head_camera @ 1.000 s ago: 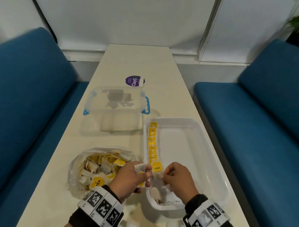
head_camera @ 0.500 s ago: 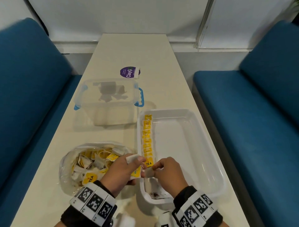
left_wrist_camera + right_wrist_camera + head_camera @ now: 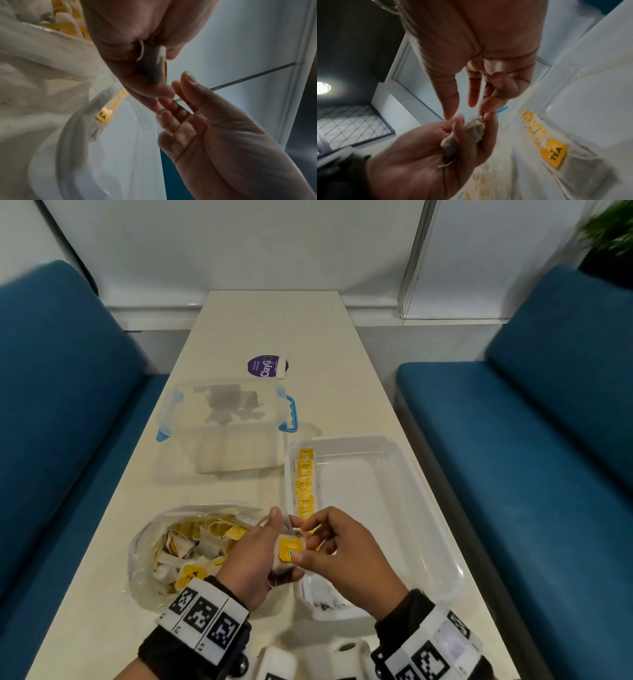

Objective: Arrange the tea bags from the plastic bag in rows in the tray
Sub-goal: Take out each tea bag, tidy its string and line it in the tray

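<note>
1. A person sits at a long cream table (image 3: 270, 337) with blue benches on either side, both hands raised just above the near left corner of a clear plastic tray (image 3: 428, 508).
2. The left hand (image 3: 253, 563) has its fingers and thumb curled round a tea bag (image 3: 286, 559); the greyish pouch lies in the palm with its yellow tag facing up.
3. In the left wrist view the pouch (image 3: 153, 63) sits clamped between thumb and fingers.
4. The right hand (image 3: 346, 553) meets the left, its thumb on the edge of the yellow tag and its fingers bent toward the top of the bag.
5. In the right wrist view the right fingertips (image 3: 488, 105) touch the top of the pouch (image 3: 475, 129); whether they pinch its string cannot be told.
6. Inside the tray, a row of tea bags (image 3: 305, 484) with yellow tags runs along the left wall, from the far end toward the hands.
7. The nearest tag in that row reads TEA.
8. A clear plastic bag (image 3: 147, 553) lies left of the tray, near the left wrist, open and holding a heap of loose tea bags.
9. Beyond the bag stands a clear storage box (image 3: 222, 426) with blue clips.
10. Behind the box lies a round purple lid (image 3: 267, 366).
</note>
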Motion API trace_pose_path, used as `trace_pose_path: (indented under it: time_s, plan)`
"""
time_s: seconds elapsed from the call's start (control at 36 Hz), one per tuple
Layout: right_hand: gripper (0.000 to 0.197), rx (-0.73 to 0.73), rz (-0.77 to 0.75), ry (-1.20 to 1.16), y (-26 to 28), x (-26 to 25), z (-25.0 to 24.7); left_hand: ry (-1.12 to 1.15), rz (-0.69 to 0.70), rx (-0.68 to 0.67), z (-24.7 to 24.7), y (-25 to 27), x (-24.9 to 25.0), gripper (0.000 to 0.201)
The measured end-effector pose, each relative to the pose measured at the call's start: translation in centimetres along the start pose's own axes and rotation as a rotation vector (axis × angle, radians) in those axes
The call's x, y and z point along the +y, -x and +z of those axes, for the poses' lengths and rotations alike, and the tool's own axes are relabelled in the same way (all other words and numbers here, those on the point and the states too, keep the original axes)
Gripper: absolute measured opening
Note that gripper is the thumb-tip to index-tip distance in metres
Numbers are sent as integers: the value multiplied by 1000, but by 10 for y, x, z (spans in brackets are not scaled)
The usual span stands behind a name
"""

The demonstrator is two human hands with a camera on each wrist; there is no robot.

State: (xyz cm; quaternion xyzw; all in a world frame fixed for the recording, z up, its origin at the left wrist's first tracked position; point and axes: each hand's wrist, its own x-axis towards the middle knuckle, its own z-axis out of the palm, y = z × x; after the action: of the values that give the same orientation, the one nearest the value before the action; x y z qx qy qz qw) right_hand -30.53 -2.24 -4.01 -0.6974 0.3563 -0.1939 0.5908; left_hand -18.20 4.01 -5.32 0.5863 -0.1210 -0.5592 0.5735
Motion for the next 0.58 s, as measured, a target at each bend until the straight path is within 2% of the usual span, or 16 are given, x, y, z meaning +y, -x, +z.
trace_pose_path:
  time_s: [0.14,0.25,0.36,0.58]
  plan:
    - [45,-68,-111,158,10,-6,2,24,-11,-42,-2,3,1,46]
    - [33,-51,-45,190,8,-3,4,15,-35,-76,-2,7,0,46]
    - [35,-73,16,224,7,2,7,3,-42,-83,-3,11,-2,44]
    - [22,-77,-74,94,11,-2,1,39,-62,-46,-5,13,0,35]
